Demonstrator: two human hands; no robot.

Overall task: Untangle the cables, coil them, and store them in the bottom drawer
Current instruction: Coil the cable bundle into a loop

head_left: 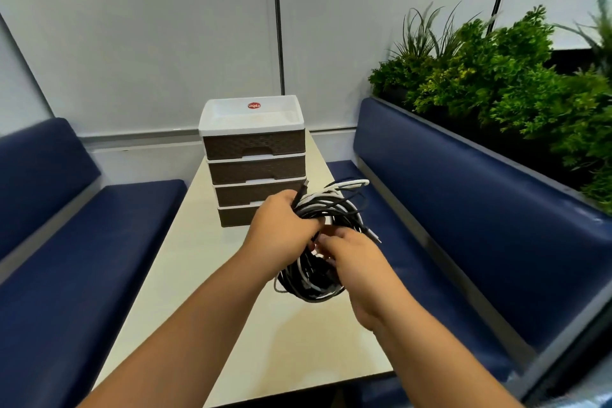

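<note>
Above the worktop (pixel 231 275), near the drawers (pixel 253 162), the left hand (pixel 281 228) grips the cables (pixel 331 205) while the right hand (pixel 354 258) pinches strands; best to free one end first.

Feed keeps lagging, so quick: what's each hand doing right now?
Left hand: fingers curled round the cable bundle, holding it above the table.
Right hand: fingers in the same bundle's lower loops, apparently pinching a strand.
</note>
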